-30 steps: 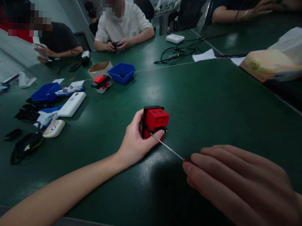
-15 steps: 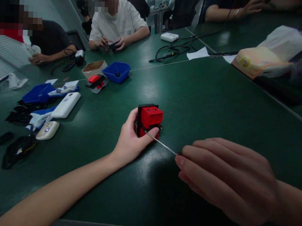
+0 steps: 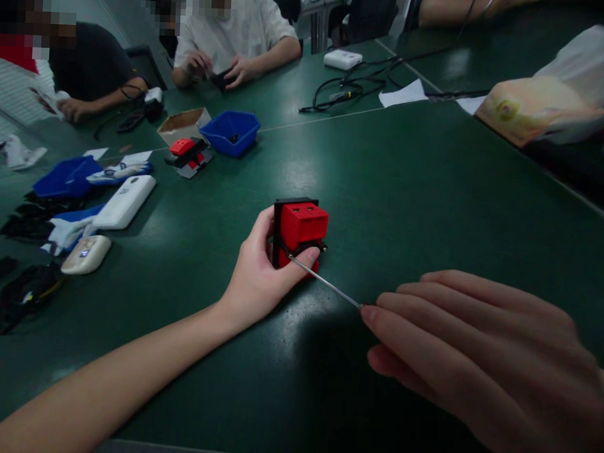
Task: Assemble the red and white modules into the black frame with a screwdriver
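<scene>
My left hand [image 3: 257, 268] is closed around a red and black socket module [image 3: 305, 225], its thumb across the front lower part and the fingers behind the black frame. The module stands on its edge at the table. In my right hand [image 3: 481, 354] is a screwdriver [image 3: 327, 282]; the fingers wrap its handle, which they hide. Its thin metal shaft slants up to the left, and the tip meets the lower part of the black frame beside my left thumb.
On the green table [image 3: 408, 191], a similar red and black module [image 3: 189, 156] lies by a blue bin [image 3: 230, 133] and a cardboard box [image 3: 183, 124]. Gloves [image 3: 119, 172], a white case [image 3: 126, 202] and cables [image 3: 26, 294] are at left. People sit across the table.
My right hand has shifted slightly right and its fingers have rolled a little on the screwdriver. The shaft's tip stays at the same spot on the module. The whole view has moved slightly.
</scene>
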`<state>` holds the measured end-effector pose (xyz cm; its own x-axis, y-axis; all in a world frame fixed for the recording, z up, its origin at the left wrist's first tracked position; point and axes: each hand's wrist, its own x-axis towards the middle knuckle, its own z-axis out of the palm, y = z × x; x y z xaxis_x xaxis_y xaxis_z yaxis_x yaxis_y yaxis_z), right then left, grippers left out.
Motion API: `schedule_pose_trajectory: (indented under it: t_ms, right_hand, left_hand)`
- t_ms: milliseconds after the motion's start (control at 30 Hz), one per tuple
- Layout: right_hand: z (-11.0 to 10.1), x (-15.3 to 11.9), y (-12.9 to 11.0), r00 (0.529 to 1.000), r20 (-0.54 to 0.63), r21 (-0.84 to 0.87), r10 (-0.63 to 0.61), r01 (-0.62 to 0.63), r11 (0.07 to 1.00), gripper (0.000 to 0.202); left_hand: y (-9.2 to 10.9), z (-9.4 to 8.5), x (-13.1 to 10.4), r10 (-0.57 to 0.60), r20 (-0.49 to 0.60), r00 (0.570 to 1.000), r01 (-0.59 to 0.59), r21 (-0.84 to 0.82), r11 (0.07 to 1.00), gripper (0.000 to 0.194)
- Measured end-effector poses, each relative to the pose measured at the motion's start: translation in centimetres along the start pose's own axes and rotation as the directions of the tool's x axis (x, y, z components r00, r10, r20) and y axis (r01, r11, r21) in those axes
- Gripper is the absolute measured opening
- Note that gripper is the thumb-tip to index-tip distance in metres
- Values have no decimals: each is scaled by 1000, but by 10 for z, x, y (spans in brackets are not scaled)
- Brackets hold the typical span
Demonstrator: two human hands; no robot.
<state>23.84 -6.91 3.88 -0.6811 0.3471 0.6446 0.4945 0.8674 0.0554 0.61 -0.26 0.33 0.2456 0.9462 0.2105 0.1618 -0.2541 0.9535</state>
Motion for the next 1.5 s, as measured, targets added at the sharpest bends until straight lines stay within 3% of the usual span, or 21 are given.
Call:
schedule_pose_trajectory:
  t_ms: [233,500,767,900,1000,1167,1500]
  right_hand:
    - [4,-4,-3,1000,-28,-9,-5,5,1000,24]
    - [1,3,2,1000,-1,-35,-1,1,999,10]
    - [5,-1,0,1000,-16,-100,0,-2,995,24]
    - [2,3,1,1000,-6,-127,8,-9,992,11]
    - [1,4,2,998,-3,-130,55,-55,990,13]
    - [4,-1,0,999,-47,-118,4,-9,993,15]
    - [2,3,2,998,-14,-117,55,-56,992,16]
  left_hand:
    - [1,0,0,-15,7,1000,16,-33,999,51]
    - [3,-1,-1,-46,5,999,46,-20,999,51]
    - [3,-1,0,-65,-1,998,65,-31,997,53]
    - [3,-1,-1,-61,6,998,61,-18,998,53]
    - [3,-1,-1,-52,8,999,52,-13,999,52]
    - [2,-2,-1,-38,11,999,38,-15,999,52]
    - [4,-2,-2,-62,9,998,62,-3,998,54]
